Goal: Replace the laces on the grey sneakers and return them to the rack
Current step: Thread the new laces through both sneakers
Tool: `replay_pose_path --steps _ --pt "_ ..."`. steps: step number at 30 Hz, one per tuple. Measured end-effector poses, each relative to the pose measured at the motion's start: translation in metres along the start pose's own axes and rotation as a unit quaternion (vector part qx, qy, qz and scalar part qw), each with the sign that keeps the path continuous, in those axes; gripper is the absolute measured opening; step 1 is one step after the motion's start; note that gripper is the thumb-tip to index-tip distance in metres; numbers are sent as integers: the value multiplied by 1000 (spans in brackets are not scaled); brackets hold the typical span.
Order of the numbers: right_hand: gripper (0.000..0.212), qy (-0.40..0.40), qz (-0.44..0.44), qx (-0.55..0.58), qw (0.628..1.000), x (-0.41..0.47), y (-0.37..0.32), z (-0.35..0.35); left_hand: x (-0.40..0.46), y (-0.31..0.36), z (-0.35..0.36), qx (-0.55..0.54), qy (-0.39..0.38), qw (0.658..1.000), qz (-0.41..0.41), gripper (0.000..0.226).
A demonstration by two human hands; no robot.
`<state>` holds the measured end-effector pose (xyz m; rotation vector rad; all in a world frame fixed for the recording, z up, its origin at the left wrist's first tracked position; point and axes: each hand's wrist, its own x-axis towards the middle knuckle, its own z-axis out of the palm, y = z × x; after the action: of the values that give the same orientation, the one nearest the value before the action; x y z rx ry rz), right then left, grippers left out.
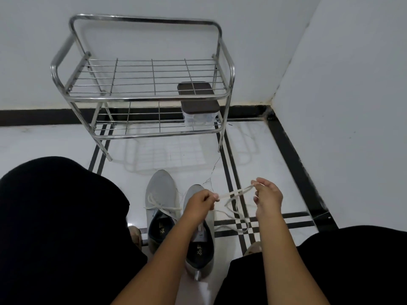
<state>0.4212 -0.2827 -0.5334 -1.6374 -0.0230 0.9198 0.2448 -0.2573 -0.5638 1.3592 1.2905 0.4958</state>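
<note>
Two grey sneakers stand side by side on the floor between my knees. The left sneaker has an off-white lace tied across it. The right sneaker lies partly under my left forearm and shows no lace in its eyelets. My left hand pinches one end of a loose off-white lace above that shoe. My right hand pinches the same lace further right. The lace is stretched doubled between both hands, and its slack loops down onto the tiles. The steel shoe rack stands ahead against the wall.
A clear box with a dark brown lid sits on the rack's lower shelf at the right. My black-clad knees fill the lower left and lower right. White walls meet in a corner at the right; the white floor has black stripes.
</note>
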Motion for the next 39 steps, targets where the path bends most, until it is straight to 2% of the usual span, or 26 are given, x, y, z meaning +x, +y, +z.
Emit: replay_pose_path --steps 5,9,12,14,16,18,21,23,25,28,30,31,33,35,36,37,39 --pt "19 107 -10 56 993 8 -3 -13 -2 -11 -22 170 -23 985 -9 14" --pt "21 128 -15 78 989 9 -7 -11 -5 -24 -33 247 -4 968 -49 15" --pt "22 49 -9 40 998 2 -8 -1 -8 -31 -33 264 -19 962 -73 19" --pt "22 -80 17 8 997 -7 -12 10 -8 -27 -31 239 0 970 -55 24" --pt "18 -221 33 -70 972 -18 -16 20 -7 -13 -30 156 36 986 -41 26" --pt "12 -312 21 -165 935 -26 -16 28 -4 8 -30 -12 38 995 -95 34" --pt "12 -388 -5 -243 889 -33 -14 36 -4 27 -33 -257 -46 943 -206 49" --pt "13 -415 -18 -285 864 -37 -18 38 -5 31 -36 -376 -80 898 -214 38" --pt "13 -420 -22 -312 852 -39 -23 38 -3 34 -39 -478 -56 853 -203 22" --pt "9 -382 -32 -390 837 -35 -37 28 3 37 -47 -569 26 803 -175 20" --pt "8 -316 -55 -459 829 -25 -47 15 7 36 -56 -593 81 788 -147 23" --pt "9 -256 -77 -487 831 -17 -50 7 8 36 -60 -596 106 784 -134 23" --pt "16 -83 -151 -503 847 -3 -51 -8 7 34 -67 -593 147 783 -117 23" --pt "19 86 -235 -447 859 3 -52 -14 7 29 -66 -577 169 792 -110 23" --pt "19 128 -260 -424 858 4 -52 -13 7 25 -64 -558 173 805 -107 22" --pt "20 141 -263 -422 856 5 -51 -10 6 22 -61 -530 174 823 -105 21" --pt "23 107 -216 -482 842 4 -42 -4 4 15 -52 -442 171 874 -106 17"
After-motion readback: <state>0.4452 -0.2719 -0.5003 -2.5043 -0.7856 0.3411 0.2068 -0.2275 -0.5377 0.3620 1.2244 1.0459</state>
